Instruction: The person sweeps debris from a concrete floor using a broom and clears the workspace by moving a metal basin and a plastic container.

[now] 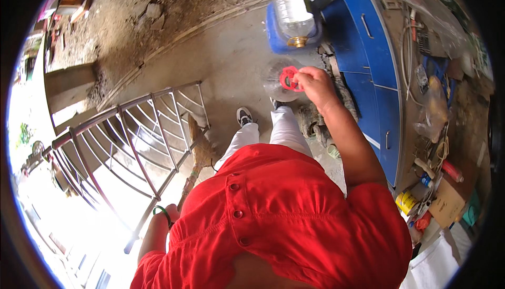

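Observation:
My right hand (315, 86) grips the red plastic handle (289, 78) at the neck of a large clear plastic bottle (272, 86). Seen from above, the bottle is upright over the concrete floor, close to my right shoe; whether it touches the floor is unclear. My left hand (172, 213) hangs low by my side, beside the metal railing, with a green band on the wrist. The handle of a straw broom (203, 149) runs down close to that hand. My shirt partly hides the fingers, so a grip on the broom cannot be made out.
Ahead, another large clear bottle (294, 15) with a gold cap lies on a blue plastic container (272, 32). Blue cabinets (361, 48) line the right side under a cluttered countertop (465, 143). A metal railing (136, 151) stands at left. Beyond the concrete edge lies bare dirt (114, 24) with rubble.

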{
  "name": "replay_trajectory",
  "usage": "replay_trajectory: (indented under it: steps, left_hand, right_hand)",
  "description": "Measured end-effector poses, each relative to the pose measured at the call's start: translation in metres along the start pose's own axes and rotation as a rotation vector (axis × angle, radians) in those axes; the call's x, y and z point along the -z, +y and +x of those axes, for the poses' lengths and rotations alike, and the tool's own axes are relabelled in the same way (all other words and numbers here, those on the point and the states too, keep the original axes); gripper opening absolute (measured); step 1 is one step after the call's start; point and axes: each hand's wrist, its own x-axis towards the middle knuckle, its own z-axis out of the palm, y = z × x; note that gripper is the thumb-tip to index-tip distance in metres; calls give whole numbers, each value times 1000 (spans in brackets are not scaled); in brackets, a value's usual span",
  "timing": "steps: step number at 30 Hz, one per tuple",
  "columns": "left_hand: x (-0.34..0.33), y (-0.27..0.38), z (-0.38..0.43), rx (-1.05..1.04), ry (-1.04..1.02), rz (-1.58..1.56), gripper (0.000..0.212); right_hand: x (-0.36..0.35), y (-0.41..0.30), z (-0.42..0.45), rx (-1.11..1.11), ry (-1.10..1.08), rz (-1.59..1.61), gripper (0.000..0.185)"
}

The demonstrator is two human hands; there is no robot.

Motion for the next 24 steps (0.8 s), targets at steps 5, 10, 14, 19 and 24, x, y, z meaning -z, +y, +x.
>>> replay_trajectory:
  steps: [5, 10, 14, 19, 24]
  left_hand:
    - [-23, -11, -42, -104, -133, -451, 40]
    - [-39, 21, -112, -233, -343, -1574, 12]
    - [-61, 40, -123, -252, -525, -2016, 11]
    - [-40, 89, -132, -356, -258, -1689, 18]
    - [-20, 118, -63, -679, -52, -1265, 33]
  right_hand:
    - [0, 10, 6, -194, -122, 60, 12]
    - [-12, 67, 4, -173, -188, -43, 11]
    - [-3, 121, 8, -151, -154, -123, 10]
    - [19, 137, 11, -285, -140, -178, 8]
    - [47, 149, 10, -329, -74, -260, 8]
